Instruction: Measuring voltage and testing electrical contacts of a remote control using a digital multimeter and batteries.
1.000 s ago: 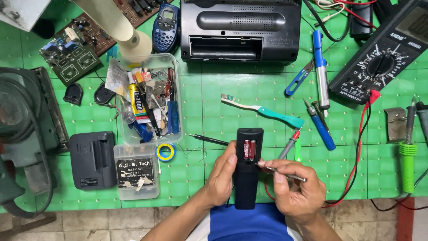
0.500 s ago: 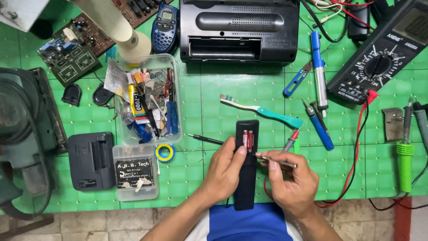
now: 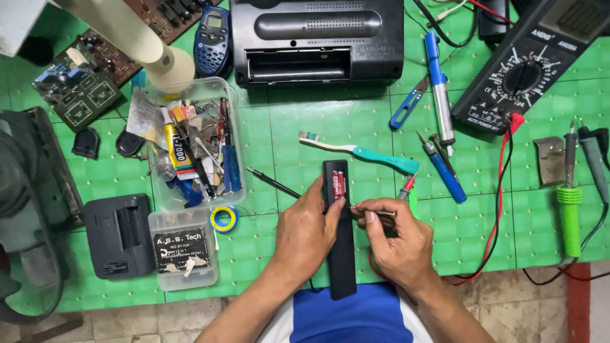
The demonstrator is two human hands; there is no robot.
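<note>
The black remote (image 3: 342, 235) now lies nearer the table's near edge, steadied by the left hand (image 3: 308, 232); thin tweezers (image 3: 375, 211), pinched in the right hand (image 3: 397, 244), are brought against its 2 red batteries (image 3: 338, 183).

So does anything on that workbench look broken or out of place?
The black remote under the left hand lies with its battery bay uncovered, red cells showing. The right hand holds a thin metal tool at it. A toothbrush lies among the tools.
</note>
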